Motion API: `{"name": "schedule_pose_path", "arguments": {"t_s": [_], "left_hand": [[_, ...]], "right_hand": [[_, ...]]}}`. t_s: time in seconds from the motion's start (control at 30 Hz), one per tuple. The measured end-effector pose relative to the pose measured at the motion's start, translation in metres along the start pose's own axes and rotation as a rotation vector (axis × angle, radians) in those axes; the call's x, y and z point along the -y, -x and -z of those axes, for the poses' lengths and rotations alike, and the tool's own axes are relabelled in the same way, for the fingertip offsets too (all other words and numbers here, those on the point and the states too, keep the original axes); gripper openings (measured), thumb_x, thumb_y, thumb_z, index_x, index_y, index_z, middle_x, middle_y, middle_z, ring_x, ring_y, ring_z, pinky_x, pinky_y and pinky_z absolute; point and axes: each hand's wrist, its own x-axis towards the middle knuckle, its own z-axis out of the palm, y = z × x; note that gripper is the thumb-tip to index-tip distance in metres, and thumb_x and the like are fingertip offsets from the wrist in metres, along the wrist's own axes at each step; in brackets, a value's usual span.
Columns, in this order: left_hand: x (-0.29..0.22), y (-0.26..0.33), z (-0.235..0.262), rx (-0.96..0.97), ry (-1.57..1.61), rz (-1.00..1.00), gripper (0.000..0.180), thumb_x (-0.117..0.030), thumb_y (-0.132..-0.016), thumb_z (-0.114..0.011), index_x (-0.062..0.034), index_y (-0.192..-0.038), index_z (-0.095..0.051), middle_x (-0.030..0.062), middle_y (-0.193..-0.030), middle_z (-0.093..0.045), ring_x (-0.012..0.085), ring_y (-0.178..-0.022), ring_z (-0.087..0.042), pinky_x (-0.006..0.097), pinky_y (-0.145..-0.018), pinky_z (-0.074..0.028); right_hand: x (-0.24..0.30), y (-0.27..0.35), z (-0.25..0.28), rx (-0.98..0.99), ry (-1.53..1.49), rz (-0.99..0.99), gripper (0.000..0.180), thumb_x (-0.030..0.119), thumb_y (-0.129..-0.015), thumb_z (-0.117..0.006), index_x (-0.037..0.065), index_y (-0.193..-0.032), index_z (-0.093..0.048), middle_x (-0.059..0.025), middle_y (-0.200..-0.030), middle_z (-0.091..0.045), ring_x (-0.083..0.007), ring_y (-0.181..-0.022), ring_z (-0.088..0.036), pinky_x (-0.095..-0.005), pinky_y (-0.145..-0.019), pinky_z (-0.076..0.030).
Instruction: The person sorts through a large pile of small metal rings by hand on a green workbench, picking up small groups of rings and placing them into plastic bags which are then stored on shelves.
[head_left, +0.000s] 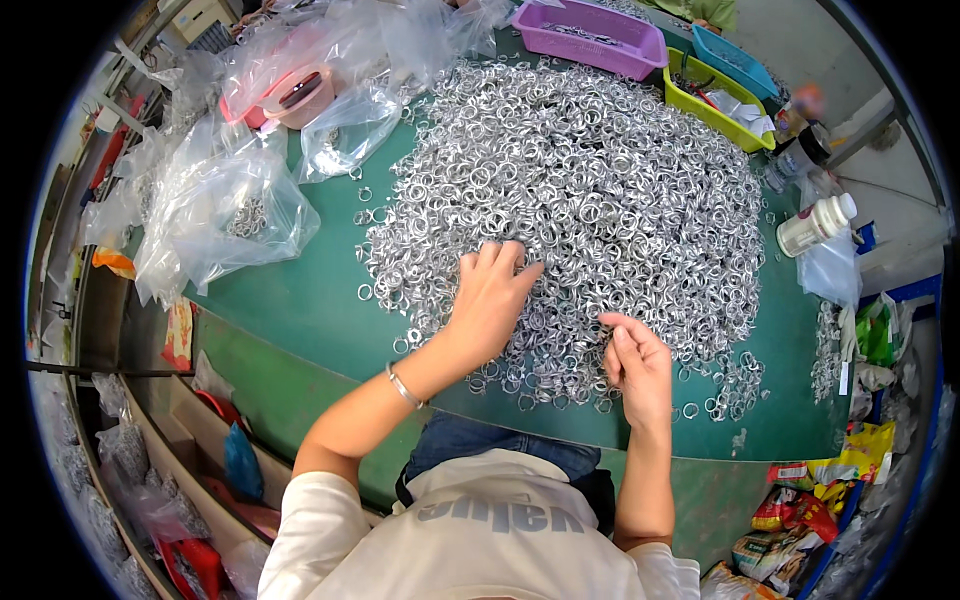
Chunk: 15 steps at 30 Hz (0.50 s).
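L hand (490, 305) is resting bent-fingered, part-spread, on metal rings (620, 210) heaped on green worktop (290, 320), R hand (642, 370) is hanging half-curled nearby, can't tell if either's pinching any; prob. picking through, next move likely needing a clean single-ring pinch.

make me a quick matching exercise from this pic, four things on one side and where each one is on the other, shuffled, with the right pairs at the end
Things
1. rings
2. bracelet
3. purple tray
4. white bottle

Places
A. to the right of the rings
B. heaped on the green table
C. beyond the rings, at the top of the picture
D. around the left wrist

Right pairs: 1-B, 2-D, 3-C, 4-A
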Motion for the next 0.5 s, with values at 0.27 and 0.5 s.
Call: {"name": "schedule_pose_path", "arguments": {"t_s": [0.27, 0.5], "left_hand": [[0.007, -0.001, 0.010, -0.149, 0.210, -0.001, 0.018, 0.001, -0.074, -0.063, -0.0057, -0.090, -0.064, 0.0070, -0.091, -0.053, 0.0247, -0.087, -0.051, 0.035, -0.074, -0.037], [0.012, 0.032, 0.018, -0.033, 0.236, 0.079, 0.024, 0.007, -0.073, -0.059, -0.0023, -0.095, -0.063, 0.0102, -0.093, -0.057, 0.0291, -0.087, -0.055, 0.038, -0.075, -0.043]], "right_hand": [[0.005, 0.000, -0.002, -0.114, 0.783, 0.260, 0.021, 0.005, -0.078, -0.070, 0.004, -0.100, -0.068, -0.0007, -0.051, -0.042, -0.0070, -0.047, -0.037, -0.0254, -0.046, -0.033], [-0.004, -0.011, -0.017, -0.136, 0.994, 0.550, 0.029, 0.008, -0.075, -0.072, 0.009, -0.104, -0.066, -0.0070, -0.058, -0.052, -0.0193, -0.044, -0.044, -0.0328, -0.046, -0.039]]}}
